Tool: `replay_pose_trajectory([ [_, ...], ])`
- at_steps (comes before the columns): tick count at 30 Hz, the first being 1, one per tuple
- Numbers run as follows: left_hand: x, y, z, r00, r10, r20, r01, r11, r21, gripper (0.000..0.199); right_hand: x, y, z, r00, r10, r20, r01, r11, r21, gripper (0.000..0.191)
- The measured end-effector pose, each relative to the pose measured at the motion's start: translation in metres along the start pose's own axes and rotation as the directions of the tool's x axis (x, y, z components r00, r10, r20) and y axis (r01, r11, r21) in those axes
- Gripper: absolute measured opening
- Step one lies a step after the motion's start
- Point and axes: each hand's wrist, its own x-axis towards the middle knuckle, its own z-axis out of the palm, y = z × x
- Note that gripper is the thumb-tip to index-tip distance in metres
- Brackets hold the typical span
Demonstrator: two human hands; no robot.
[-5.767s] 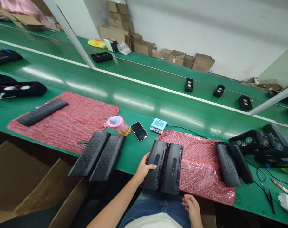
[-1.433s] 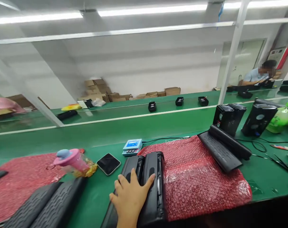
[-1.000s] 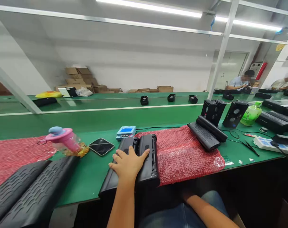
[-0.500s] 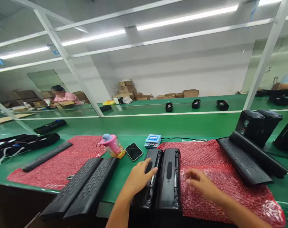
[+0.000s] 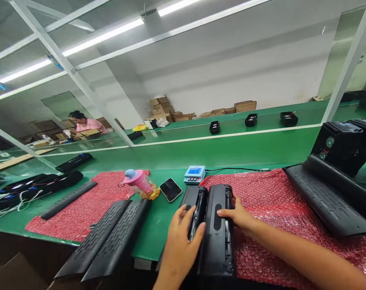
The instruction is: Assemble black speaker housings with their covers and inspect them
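Two long black plastic housings lie side by side at the bench edge in front of me. My left hand (image 5: pixel 183 237) rests over the left housing (image 5: pixel 193 197), its thumb and fingers spread apart. On the right housing (image 5: pixel 215 249), my right hand (image 5: pixel 239 213) has its thumb on the dark oval panel and its fingers round the right side. A narrow slotted channel runs along each housing. Beneath and to the right spreads red bubble wrap (image 5: pixel 267 209).
A phone (image 5: pixel 171 189), a blue device with a screen (image 5: pixel 195 175) and a pink-lidded cup (image 5: pixel 139 183) stand behind. Textured black covers (image 5: pixel 116 237) lie at left, another cover (image 5: pixel 325 201) at right. A person in pink (image 5: pixel 90 125) sits far left.
My right hand has moved left from above the bubble wrap onto the right housing. My left hand has shifted slightly right and nearer me. The camera view has tilted.
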Motion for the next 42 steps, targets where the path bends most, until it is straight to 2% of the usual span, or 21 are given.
replay_pose_trajectory([
  [2, -0.009, 0.015, 0.018, 0.999, 0.016, 0.032, -0.014, 0.998, -0.064, 0.069, -0.006, -0.011, -0.006, 0.996, 0.082, 0.039, -0.086, 0.99, 0.112, 0.106],
  [4, -0.013, 0.026, 0.037, 0.986, -0.082, 0.146, 0.11, 0.975, -0.192, 0.084, -0.012, -0.022, -0.012, 0.99, 0.137, 0.03, -0.141, 0.972, 0.187, 0.107],
  [5, -0.013, 0.03, 0.045, 0.962, -0.141, 0.232, 0.208, 0.931, -0.299, 0.095, -0.015, -0.027, -0.014, 0.989, 0.146, 0.012, -0.145, 0.968, 0.205, 0.107],
  [7, -0.01, 0.039, 0.055, 0.888, -0.191, 0.419, 0.413, 0.734, -0.54, 0.109, -0.02, -0.037, -0.017, 0.992, 0.128, -0.018, -0.121, 0.97, 0.212, 0.108],
  [8, -0.008, 0.046, 0.058, 0.857, -0.174, 0.485, 0.484, 0.596, -0.641, 0.11, -0.022, -0.043, -0.018, 0.995, 0.096, -0.029, -0.089, 0.974, 0.207, 0.108],
  [9, -0.006, 0.055, 0.06, 0.844, -0.145, 0.517, 0.517, 0.475, -0.712, 0.109, -0.023, -0.051, -0.018, 0.998, 0.049, -0.04, -0.04, 0.98, 0.197, 0.108],
  [10, -0.003, 0.065, 0.061, 0.848, -0.115, 0.517, 0.519, 0.382, -0.765, 0.108, -0.024, -0.06, -0.019, 0.999, -0.017, -0.047, 0.025, 0.982, 0.189, 0.108],
  [11, 0.001, 0.078, 0.061, 0.871, -0.097, 0.481, 0.484, 0.331, -0.81, 0.107, -0.024, -0.071, -0.02, 0.995, -0.091, -0.05, 0.099, 0.979, 0.181, 0.108],
  [13, 0.011, 0.105, 0.06, 0.919, -0.051, 0.392, 0.39, 0.279, -0.878, 0.107, -0.023, -0.099, -0.022, 0.969, -0.245, -0.038, 0.248, 0.956, 0.16, 0.107],
  [17, 0.047, 0.153, 0.056, 0.948, 0.08, 0.31, 0.285, 0.226, -0.932, 0.11, -0.021, -0.157, -0.032, 0.875, -0.484, -0.025, 0.484, 0.872, 0.073, 0.107],
  [21, 0.085, 0.183, 0.052, 0.933, 0.235, 0.274, 0.219, 0.235, -0.947, 0.108, -0.021, -0.196, -0.044, 0.755, -0.653, -0.064, 0.652, 0.757, -0.036, 0.1],
  [25, 0.113, 0.201, 0.049, 0.895, 0.373, 0.244, 0.178, 0.203, -0.963, 0.108, -0.017, -0.216, -0.05, 0.653, -0.748, -0.116, 0.739, 0.663, -0.116, 0.101],
  [30, 0.145, 0.205, 0.058, 0.862, 0.471, 0.19, 0.138, 0.142, -0.98, 0.108, 0.001, -0.225, -0.053, 0.587, -0.797, -0.143, 0.785, 0.603, -0.142, 0.096],
  [32, 0.155, 0.199, 0.068, 0.851, 0.494, 0.178, 0.151, 0.095, -0.984, 0.11, 0.012, -0.222, -0.056, 0.578, -0.805, -0.135, 0.785, 0.594, -0.175, 0.095],
  [37, 0.167, 0.181, 0.088, 0.862, 0.458, 0.218, 0.221, 0.048, -0.974, 0.11, 0.033, -0.21, -0.064, 0.656, -0.748, -0.103, 0.702, 0.655, -0.281, 0.098],
  [39, 0.168, 0.179, 0.089, 0.854, 0.472, 0.219, 0.235, 0.027, -0.972, 0.11, 0.033, -0.207, -0.065, 0.651, -0.753, -0.099, 0.689, 0.64, -0.34, 0.095],
  [42, 0.164, 0.181, 0.085, 0.844, 0.501, 0.192, 0.227, -0.009, -0.974, 0.11, 0.026, -0.208, -0.063, 0.599, -0.793, -0.114, 0.683, 0.58, -0.444, 0.091],
])
